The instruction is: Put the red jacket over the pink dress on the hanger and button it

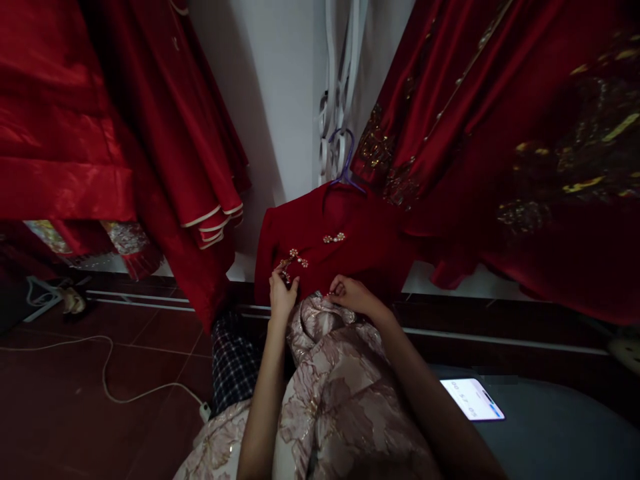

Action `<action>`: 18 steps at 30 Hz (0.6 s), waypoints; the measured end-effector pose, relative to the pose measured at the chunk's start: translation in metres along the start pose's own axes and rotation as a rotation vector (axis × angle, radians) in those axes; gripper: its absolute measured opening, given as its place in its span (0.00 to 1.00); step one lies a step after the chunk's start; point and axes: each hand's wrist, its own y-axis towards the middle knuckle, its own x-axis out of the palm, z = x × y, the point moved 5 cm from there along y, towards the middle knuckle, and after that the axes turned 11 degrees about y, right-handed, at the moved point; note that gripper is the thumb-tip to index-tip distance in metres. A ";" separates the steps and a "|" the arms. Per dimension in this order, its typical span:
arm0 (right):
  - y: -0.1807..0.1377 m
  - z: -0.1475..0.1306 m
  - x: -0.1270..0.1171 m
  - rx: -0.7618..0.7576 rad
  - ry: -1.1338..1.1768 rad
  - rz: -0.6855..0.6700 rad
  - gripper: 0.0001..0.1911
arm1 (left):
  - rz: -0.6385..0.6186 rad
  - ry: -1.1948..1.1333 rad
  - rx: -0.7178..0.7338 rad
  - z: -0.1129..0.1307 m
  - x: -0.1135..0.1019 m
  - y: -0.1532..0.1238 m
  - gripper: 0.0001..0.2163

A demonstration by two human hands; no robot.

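A long-sleeved red garment (305,227) hangs in front of me on a purple hanger (346,163). Beaded flower ornaments (294,257) decorate its left front, and another beaded ornament (334,238) sits below the neckline. My left hand (283,293) is closed on the garment's left front, with beads showing between thumb and fingers. Low at the front, my right hand (353,295) has its fingertips pinched together beside the pale floral fabric (345,373) over my lap. A small reddish beaded bit shows at those fingertips, too small to name.
Red garments hang close at the left (165,113) and right (465,153), the right one with gold decoration. A lit phone (473,399) lies on a grey surface (555,427). A white cable (107,373) crosses the tiled floor (65,407). White rails (145,300) run low along the wall.
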 end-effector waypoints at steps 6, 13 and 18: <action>-0.001 -0.014 -0.001 -0.069 -0.049 0.096 0.08 | 0.031 -0.091 -0.067 -0.003 0.014 -0.007 0.15; -0.008 -0.007 -0.027 0.140 0.100 0.258 0.10 | 0.009 -0.120 -0.026 -0.004 0.004 -0.006 0.13; -0.011 -0.005 -0.043 0.205 0.474 0.183 0.14 | -0.037 0.009 0.002 -0.008 -0.022 0.002 0.08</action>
